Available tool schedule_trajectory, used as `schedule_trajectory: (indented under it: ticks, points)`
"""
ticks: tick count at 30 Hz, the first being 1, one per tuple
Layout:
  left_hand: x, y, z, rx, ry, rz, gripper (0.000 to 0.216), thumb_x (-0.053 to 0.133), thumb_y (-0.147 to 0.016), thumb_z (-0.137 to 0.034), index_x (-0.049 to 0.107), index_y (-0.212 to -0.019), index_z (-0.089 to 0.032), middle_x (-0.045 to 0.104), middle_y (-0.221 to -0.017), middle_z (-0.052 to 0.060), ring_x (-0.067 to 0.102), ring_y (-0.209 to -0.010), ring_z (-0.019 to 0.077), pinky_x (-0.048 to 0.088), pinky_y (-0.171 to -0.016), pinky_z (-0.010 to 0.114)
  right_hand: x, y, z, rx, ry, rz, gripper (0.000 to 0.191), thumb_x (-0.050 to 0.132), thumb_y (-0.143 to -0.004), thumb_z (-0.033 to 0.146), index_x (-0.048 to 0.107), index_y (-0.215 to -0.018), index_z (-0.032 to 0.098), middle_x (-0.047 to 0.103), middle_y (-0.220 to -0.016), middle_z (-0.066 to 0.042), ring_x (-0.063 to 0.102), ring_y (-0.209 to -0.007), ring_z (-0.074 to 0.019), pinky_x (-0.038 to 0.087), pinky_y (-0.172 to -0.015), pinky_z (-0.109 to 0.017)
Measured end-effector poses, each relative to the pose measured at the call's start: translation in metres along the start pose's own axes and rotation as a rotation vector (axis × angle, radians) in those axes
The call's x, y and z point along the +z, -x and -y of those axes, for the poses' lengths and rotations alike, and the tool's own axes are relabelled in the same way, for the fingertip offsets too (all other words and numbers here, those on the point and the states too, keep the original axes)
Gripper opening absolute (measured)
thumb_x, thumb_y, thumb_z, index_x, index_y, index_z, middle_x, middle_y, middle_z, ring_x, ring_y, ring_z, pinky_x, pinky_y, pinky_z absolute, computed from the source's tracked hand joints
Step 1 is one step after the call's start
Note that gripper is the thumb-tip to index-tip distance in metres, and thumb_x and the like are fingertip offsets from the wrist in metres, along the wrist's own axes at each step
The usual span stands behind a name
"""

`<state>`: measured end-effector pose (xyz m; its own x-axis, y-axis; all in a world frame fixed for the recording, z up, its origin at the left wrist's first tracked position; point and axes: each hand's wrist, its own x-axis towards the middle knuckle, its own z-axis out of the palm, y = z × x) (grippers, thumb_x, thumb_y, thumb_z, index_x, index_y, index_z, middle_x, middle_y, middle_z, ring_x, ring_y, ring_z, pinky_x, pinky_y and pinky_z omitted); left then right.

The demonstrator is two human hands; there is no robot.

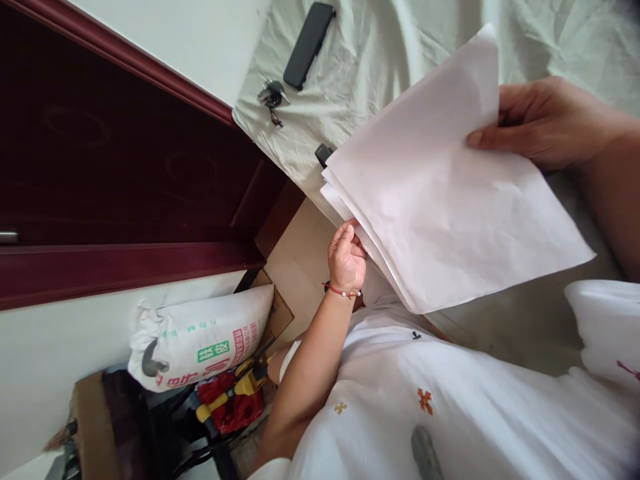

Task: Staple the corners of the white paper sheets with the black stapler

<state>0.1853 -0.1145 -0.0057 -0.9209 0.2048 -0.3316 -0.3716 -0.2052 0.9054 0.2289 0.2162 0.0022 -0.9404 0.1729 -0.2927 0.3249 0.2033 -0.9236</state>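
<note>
Several large sheets of white paper point(440, 193) hang in a loose stack between my two hands, slightly creased and fanned apart at the left edge. My left hand point(347, 259), with a red beaded bracelet at the wrist, is closed on that left edge. On the opposite side my right hand point(555, 123) pinches the paper, its thumb on the front face and its fingers partly hidden behind. A small dark object point(323, 155) pokes out from behind the stack; I cannot make out what it is.
A bed with a pale green sheet point(385, 60) lies ahead, bearing a black case point(309, 43) and a bunch of keys point(273, 95). Left of me are a dark red door point(115, 147), a printed white sack point(200, 337) and a red and yellow item point(233, 403).
</note>
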Motion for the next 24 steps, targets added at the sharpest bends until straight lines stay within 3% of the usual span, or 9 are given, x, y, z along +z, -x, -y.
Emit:
schedule_trajectory:
  ticks: [6, 12, 17, 24]
  points:
    - [-0.001, 0.001, 0.001, 0.066, -0.016, 0.015, 0.040, 0.088, -0.074, -0.039, 0.063, -0.104, -0.029, 0.060, -0.086, -0.003, 0.063, -0.085, 0.0135, 0.052, -0.084, 0.028, 0.004, 0.005, 0.006, -0.031, -0.093, -0.011, 0.042, 0.073, -0.085, 0.037, 0.072, -0.125, 0.027, 0.072, -0.114, -0.001, 0.065, -0.081, -0.0071, 0.053, -0.059, -0.012]
    - [-0.003, -0.001, 0.006, 0.098, -0.100, -0.042, 0.058, 0.092, -0.068, -0.032, 0.055, -0.113, -0.031, 0.045, -0.073, -0.007, 0.052, -0.068, 0.0105, 0.049, -0.077, 0.026, 0.001, 0.002, -0.001, -0.053, -0.110, 0.011, 0.053, 0.078, -0.079, 0.045, 0.070, -0.129, 0.028, 0.072, -0.113, -0.002, 0.066, -0.079, -0.0086, 0.054, -0.058, -0.014]
    - [0.000, -0.001, 0.009, 0.135, -0.127, -0.081, 0.063, 0.093, -0.066, -0.038, 0.051, -0.112, -0.031, 0.044, -0.074, -0.007, 0.047, -0.065, 0.0093, 0.042, -0.065, 0.023, 0.002, -0.003, -0.006, -0.076, -0.162, 0.023, 0.059, 0.081, -0.074, 0.052, 0.071, -0.127, 0.026, 0.071, -0.115, -0.003, 0.068, -0.089, -0.0112, 0.059, -0.069, -0.017]
    - [-0.001, -0.001, 0.010, 0.140, -0.094, -0.120, 0.054, 0.090, -0.066, -0.025, 0.047, -0.099, -0.028, 0.053, -0.076, -0.006, 0.049, -0.066, 0.0087, 0.037, -0.060, 0.019, 0.001, -0.008, -0.015, -0.084, -0.192, 0.049, 0.063, 0.083, -0.072, 0.054, 0.071, -0.126, 0.023, 0.070, -0.118, -0.005, 0.068, -0.097, -0.0144, 0.061, -0.079, -0.023]
